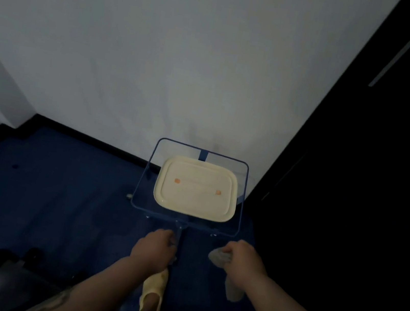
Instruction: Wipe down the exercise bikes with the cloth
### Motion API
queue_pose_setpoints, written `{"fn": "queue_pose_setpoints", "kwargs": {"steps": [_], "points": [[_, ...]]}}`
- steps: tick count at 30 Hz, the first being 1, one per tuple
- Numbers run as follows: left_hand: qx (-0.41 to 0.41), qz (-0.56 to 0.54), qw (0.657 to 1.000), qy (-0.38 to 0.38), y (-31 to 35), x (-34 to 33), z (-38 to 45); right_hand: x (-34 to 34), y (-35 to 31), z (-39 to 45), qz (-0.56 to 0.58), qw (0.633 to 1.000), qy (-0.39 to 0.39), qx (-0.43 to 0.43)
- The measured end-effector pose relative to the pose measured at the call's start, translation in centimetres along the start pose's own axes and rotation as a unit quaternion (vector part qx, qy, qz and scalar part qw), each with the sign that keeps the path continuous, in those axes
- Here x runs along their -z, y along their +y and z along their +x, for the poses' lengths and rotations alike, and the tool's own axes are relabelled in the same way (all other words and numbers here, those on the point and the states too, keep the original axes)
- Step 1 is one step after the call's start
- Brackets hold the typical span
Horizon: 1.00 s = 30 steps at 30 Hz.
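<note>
With the right hand fisted on the cloth and the left hand clenched around the cart handle, the trailing cloth could snag the cart.

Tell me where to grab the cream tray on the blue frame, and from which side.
Take the cream tray by its near rim, the edge closest to the hands, coming in from the person's side. That raised lip juts over the blue frame, giving fingers something to hook. Free the right hand first: it holds the cloth.

Both forearms are bare, without sleeves. The left forearm carries a dark tattoo. One foot wears a pale yellow slipper.
</note>
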<state>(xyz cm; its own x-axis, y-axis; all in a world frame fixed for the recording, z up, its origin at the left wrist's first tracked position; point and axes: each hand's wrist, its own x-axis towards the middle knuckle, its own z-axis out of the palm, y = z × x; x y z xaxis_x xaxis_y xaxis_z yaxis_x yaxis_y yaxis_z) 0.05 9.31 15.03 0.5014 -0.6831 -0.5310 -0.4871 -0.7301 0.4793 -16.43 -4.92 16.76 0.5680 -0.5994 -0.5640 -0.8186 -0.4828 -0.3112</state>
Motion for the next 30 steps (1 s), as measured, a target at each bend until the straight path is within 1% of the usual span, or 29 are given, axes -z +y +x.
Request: {"fn": "queue_pose_setpoints", "kwargs": {"steps": [4,11,15,20,24,27,30], "points": [[-0.014,0.003,1.000,-0.019,0.6,1.7,4.4,1.5,-2.0,4.4,0.022,1.000,0.018,0.003],[-0.013,0.018,0.999,-0.038,0.5,5.2,12.1,3.1,-5.4,13.6,0.075,0.997,0.019,0.013],[-0.013,0.026,0.999,-0.045,-0.2,6.5,17.1,2.9,-6.9,19.1,0.090,0.995,0.027,0.021],[-0.023,0.030,0.999,-0.030,-1.4,7.0,21.9,1.5,-8.4,25.0,0.104,0.993,0.045,0.025],[-0.025,0.027,0.999,-0.029,-2.1,6.9,23.6,0.6,-8.5,27.1,0.100,0.994,0.050,0.010],[-0.022,0.021,0.999,-0.032,-2.0,7.4,23.6,0.9,-8.4,27.0,0.091,0.995,0.042,-0.006],[-0.019,0.018,0.999,-0.027,-1.6,8.0,23.2,1.5,-8.3,26.1,0.091,0.994,0.053,-0.018]]}}
